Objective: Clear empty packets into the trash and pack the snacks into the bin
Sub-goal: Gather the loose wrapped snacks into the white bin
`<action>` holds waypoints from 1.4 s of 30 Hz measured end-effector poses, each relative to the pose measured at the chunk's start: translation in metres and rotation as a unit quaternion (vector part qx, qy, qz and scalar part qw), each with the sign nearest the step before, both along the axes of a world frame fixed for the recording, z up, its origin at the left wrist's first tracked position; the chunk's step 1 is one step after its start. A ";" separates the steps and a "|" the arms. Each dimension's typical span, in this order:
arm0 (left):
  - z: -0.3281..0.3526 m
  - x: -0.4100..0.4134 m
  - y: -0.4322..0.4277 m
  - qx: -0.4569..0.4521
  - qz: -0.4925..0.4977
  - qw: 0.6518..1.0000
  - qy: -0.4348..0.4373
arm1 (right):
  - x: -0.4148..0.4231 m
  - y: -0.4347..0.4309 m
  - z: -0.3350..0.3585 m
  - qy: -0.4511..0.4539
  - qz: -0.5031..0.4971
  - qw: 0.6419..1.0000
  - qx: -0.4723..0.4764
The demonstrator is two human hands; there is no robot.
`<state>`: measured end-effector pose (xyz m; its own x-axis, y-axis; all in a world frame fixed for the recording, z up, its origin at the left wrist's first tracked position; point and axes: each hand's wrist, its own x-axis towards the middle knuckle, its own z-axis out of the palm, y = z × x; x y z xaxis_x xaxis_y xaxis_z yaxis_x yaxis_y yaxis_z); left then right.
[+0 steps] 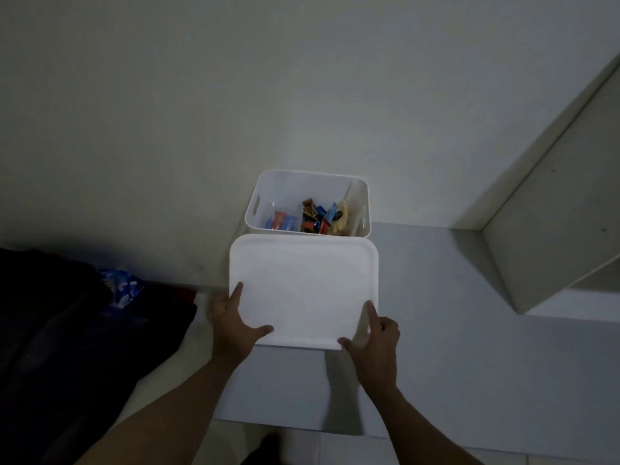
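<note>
I hold the lid [303,290] at frame centre, my left hand [231,322] and right hand [377,333] each pinching a near corner, thumbs on top, so it sits level. Just above it, the bin [268,193] holds the snacks [312,218], ready for covering, I judge.

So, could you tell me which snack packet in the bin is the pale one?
The yellowish bag against the bin's right wall; the others are red, blue or brown.

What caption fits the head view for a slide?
Left hand and right hand grip a flat white plastic lid near an open white plastic bin holding wrapped snacks.
</note>
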<state>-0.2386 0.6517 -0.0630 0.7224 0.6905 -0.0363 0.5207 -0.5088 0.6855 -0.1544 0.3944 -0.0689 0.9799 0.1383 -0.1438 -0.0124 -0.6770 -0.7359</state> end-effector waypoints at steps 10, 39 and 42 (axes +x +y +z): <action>0.076 0.106 0.055 0.042 -0.024 0.997 -0.061 | 0.107 0.058 0.062 -0.083 -0.032 0.996 0.016; 0.066 0.202 0.130 -0.098 -0.103 0.990 0.018 | 0.203 0.096 0.070 -0.025 -0.055 0.998 -0.001; 0.068 0.204 0.136 -0.082 -0.115 0.989 0.038 | 0.206 0.096 0.073 -0.045 -0.056 0.997 -0.039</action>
<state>-0.0346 0.7873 0.0051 0.8505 0.4886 -0.1948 0.4574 -0.5042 0.7325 0.0514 0.4904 0.0041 0.9980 0.0182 -0.0601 -0.0278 -0.7305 -0.6824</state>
